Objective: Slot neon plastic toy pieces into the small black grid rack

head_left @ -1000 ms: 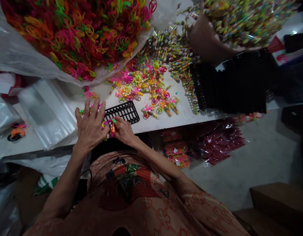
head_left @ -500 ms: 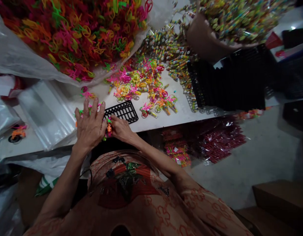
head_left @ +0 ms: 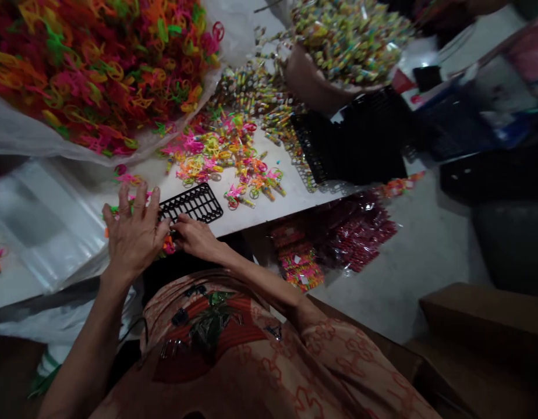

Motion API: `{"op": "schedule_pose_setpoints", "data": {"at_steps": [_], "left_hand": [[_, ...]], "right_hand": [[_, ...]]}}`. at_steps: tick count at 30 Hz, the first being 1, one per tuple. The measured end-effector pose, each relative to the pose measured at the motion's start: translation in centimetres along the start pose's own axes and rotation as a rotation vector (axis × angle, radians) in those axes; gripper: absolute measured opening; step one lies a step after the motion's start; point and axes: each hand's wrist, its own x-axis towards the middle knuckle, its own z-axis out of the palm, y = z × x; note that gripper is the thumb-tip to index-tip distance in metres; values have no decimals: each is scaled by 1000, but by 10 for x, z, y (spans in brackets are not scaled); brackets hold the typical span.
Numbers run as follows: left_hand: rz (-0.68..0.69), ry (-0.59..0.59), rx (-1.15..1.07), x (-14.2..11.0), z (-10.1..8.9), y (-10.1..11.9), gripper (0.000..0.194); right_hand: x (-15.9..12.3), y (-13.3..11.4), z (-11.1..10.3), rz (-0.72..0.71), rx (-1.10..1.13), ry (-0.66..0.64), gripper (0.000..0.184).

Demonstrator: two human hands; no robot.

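My left hand [head_left: 135, 235] lies with its fingers spread, palm down, over bright plastic pieces that it partly hides; pink and green bits show past its fingers. Close beside its thumb, my right hand [head_left: 198, 237] is closed, its fingertips at a small orange and pink plastic piece [head_left: 167, 244]. The left hand's thumb covers part of that piece. Just beyond the right hand, a black plastic abacus-like frame [head_left: 199, 201] rests flat on the white table [head_left: 269, 206]. Its left end is hidden behind my hands.
A big clear bag [head_left: 42, 131] of neon plastic pieces stands at the back left. Loose bright toys [head_left: 225, 154] lie mid-table. Farther right are a tipped container [head_left: 310, 81] spilling small wrapped tubes and stacked black frames [head_left: 356, 145]. Clear plastic sleeves [head_left: 46, 215] lie left.
The whole view has shifted, so the table and hands appear farther left. Both hands stay close together by the black frame, and the right fingers remain at the small piece.
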Motion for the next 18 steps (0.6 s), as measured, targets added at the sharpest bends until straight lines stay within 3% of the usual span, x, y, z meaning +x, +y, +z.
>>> {"op": "schedule_pose_setpoints", "data": {"at_steps": [2, 4, 6, 8, 11, 13, 15, 18], "left_hand": [[16, 8, -1, 0, -2, 0, 61], [17, 3, 4, -1, -4, 1, 60], [21, -6, 9, -1, -6, 2, 60], [40, -5, 10, -2, -5, 2, 60], [78, 19, 11, -4, -1, -1, 59], [86, 22, 22, -5, 1, -3, 60], [76, 10, 35, -5, 3, -5, 62], [53, -7, 44, -4, 4, -6, 62]], "right_hand": [[-19, 24, -20, 118, -3, 108, 29], [-39, 49, -43, 352, -92, 214, 31], [-53, 69, -62, 537, -215, 197, 30], [-57, 81, -72, 603, -302, 139, 31], [-49, 85, -71, 566, -282, 166, 29], [-41, 83, -65, 515, -133, 241, 18], [-32, 80, -55, 443, 141, 309, 10], [-15, 72, -37, 276, 641, 323, 15]]}}
